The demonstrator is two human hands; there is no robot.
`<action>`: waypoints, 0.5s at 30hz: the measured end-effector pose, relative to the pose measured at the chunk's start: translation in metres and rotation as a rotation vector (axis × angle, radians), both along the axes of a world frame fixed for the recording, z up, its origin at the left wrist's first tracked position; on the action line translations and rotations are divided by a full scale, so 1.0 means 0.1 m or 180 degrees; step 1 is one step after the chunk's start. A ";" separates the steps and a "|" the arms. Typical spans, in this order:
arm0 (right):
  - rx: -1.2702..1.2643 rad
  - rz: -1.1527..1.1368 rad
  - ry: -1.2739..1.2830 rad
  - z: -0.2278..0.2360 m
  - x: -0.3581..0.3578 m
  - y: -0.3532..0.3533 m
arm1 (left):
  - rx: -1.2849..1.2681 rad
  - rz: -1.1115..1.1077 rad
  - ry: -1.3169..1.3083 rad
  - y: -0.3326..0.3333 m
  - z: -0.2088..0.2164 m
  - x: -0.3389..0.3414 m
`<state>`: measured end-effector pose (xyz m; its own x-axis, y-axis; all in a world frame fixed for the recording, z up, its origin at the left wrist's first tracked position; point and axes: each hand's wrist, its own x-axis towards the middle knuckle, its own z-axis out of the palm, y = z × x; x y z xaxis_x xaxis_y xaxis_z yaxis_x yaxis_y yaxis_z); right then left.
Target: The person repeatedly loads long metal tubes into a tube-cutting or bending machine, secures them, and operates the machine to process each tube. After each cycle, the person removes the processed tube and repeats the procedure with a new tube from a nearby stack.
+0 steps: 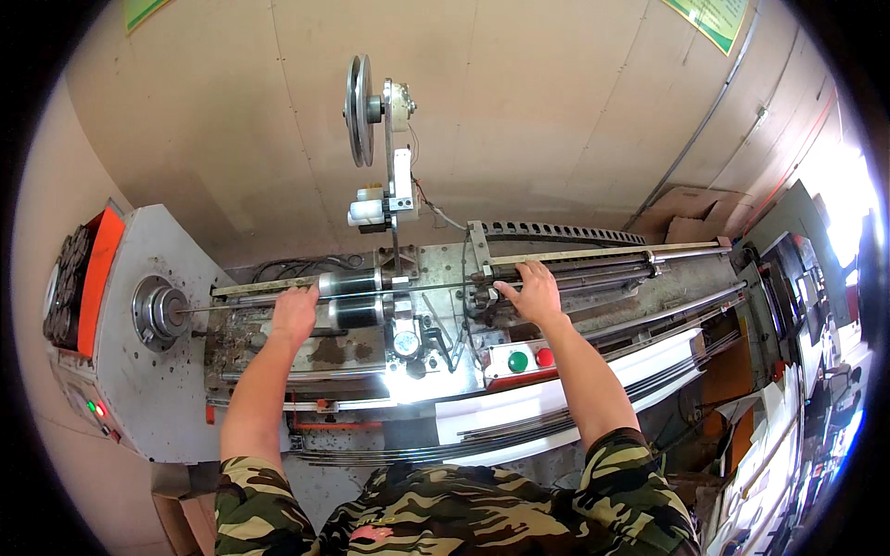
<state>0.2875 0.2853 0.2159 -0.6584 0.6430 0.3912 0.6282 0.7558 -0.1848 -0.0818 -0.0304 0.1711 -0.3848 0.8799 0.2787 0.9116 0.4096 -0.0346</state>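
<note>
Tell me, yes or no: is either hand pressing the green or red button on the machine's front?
No. Both hands, left hand and right hand, rest up on the rods, away from the green button and red button.

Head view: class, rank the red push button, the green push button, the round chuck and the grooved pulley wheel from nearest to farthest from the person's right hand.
From the right hand:
1. Red push button, just below the hand on the front panel.
2. Green push button, beside the red one, slightly further left.
3. Grooved pulley wheel, high up to the left on its post.
4. Round chuck, at the machine's far left end.
</note>
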 end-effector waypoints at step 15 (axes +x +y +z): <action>0.0110 0.0079 0.0131 0.06 0.02 0.03 | 0.0106 -0.0066 0.0078 0.03 -0.04 -0.05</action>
